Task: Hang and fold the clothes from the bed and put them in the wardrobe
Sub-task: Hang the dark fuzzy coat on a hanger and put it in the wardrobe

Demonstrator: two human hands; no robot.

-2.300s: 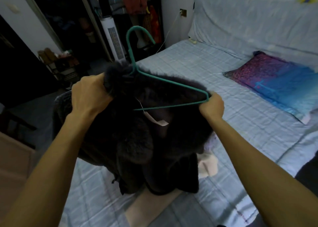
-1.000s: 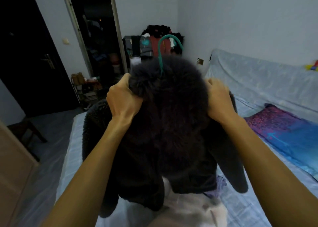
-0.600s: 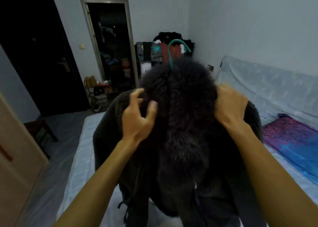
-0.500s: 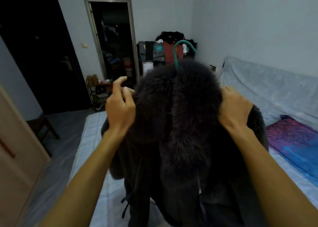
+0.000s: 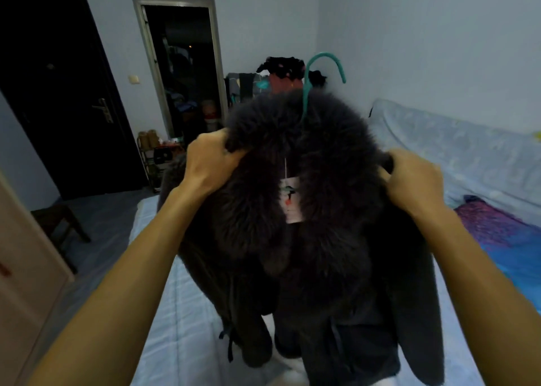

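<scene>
A dark coat [image 5: 316,268] with a thick fur collar [image 5: 330,139] hangs in front of me above the bed [image 5: 181,312]. A teal hanger [image 5: 322,63] pokes its hook out above the collar; the rest of it is hidden inside the coat. My left hand [image 5: 210,163] grips the left end of the fur collar. My right hand [image 5: 415,183] grips the coat at its right shoulder. A pale label [image 5: 291,199] dangles inside the open neck. A light garment [image 5: 289,368] shows below the coat's hem.
A patterned blue and purple pillow [image 5: 503,239] lies on the bed at right. A clothes rack [image 5: 278,78] with garments stands at the far wall. An open doorway [image 5: 184,72], a black door [image 5: 64,98], a stool [image 5: 58,227] and a wooden panel [image 5: 20,283] are at left.
My left hand, lifted off the fur half a second ago, now grips the collar's left end. The collar has spread open, and the label shows inside the neck.
</scene>
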